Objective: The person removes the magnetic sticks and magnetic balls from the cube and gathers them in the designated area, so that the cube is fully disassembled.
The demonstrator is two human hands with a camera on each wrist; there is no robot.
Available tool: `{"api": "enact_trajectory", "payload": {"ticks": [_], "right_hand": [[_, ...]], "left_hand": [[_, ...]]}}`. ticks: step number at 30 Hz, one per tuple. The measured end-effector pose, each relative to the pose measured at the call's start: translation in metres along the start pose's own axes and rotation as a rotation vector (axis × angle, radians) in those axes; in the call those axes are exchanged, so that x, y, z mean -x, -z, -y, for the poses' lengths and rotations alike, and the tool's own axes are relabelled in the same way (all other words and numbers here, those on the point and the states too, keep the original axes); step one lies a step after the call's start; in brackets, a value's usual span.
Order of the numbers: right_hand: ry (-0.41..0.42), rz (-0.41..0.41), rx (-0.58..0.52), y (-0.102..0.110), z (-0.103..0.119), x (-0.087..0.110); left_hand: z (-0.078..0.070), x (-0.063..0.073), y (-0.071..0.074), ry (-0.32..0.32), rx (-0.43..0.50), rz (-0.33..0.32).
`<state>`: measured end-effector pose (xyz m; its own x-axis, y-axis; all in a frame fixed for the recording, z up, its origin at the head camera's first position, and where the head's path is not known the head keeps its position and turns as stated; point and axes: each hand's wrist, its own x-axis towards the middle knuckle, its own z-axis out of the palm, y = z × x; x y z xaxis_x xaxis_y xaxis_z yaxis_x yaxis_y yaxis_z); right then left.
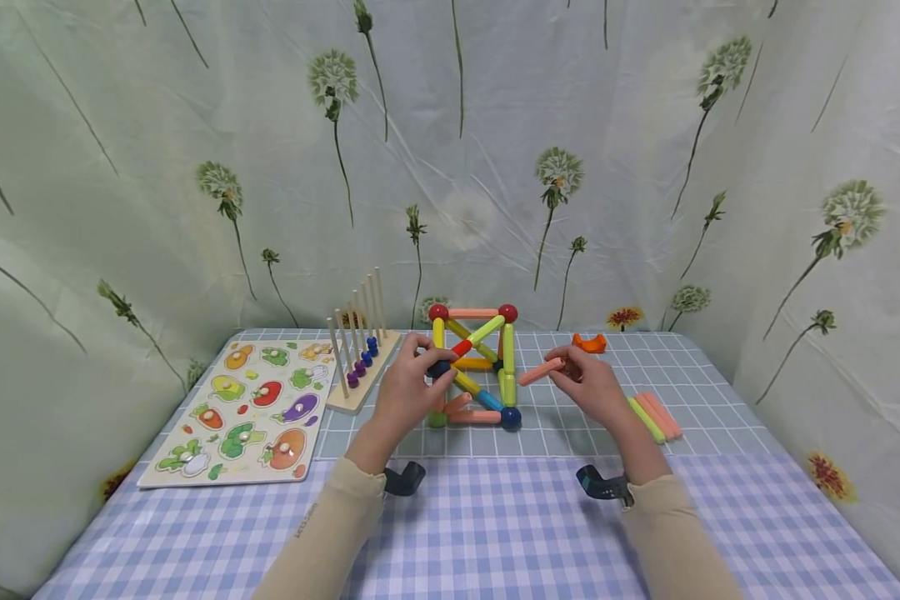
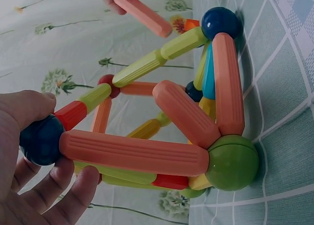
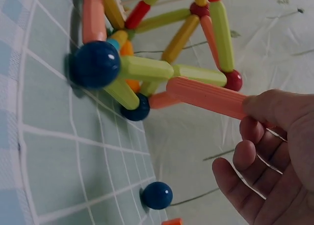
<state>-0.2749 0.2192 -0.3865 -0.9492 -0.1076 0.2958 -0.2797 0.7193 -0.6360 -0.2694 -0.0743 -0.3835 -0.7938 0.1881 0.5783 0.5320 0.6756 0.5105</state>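
Observation:
A frame of coloured magnetic sticks and balls [image 1: 508, 358] stands at the middle of the table, with red balls at its top back corners. My left hand [image 1: 408, 387] holds the dark blue ball [image 2: 43, 139] at its upper front left corner. From that ball a salmon stick [image 2: 135, 152] runs down to a green ball [image 2: 231, 162], and a red stick [image 2: 71, 115] leads off backward. To the right of the frame, my right hand [image 1: 591, 385] pinches a loose salmon stick [image 3: 208, 97] by one end. Its other end points toward the frame.
Several spare sticks [image 1: 656, 417] lie right of my right hand. Behind that hand are an orange curved piece [image 1: 589, 342] and a loose blue ball [image 3: 157, 195]. On the left stand a wooden peg rack [image 1: 352, 398] with beads and a vegetable puzzle board [image 1: 251, 400]. A curtain [image 1: 465, 167] hangs behind.

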Motion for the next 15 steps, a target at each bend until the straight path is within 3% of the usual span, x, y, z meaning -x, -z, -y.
{"api": "enact_trajectory", "payload": {"ticks": [10,15], "right_hand": [[-0.085,-0.024,0.001,0.017,-0.011,0.001],[-0.129,-0.017,-0.063,0.021,-0.021,0.001]], "left_hand": [[-0.001,0.0,0.001,0.004,0.002,-0.002],[0.0,0.0,0.0,0.0,0.005,-0.005]]}}
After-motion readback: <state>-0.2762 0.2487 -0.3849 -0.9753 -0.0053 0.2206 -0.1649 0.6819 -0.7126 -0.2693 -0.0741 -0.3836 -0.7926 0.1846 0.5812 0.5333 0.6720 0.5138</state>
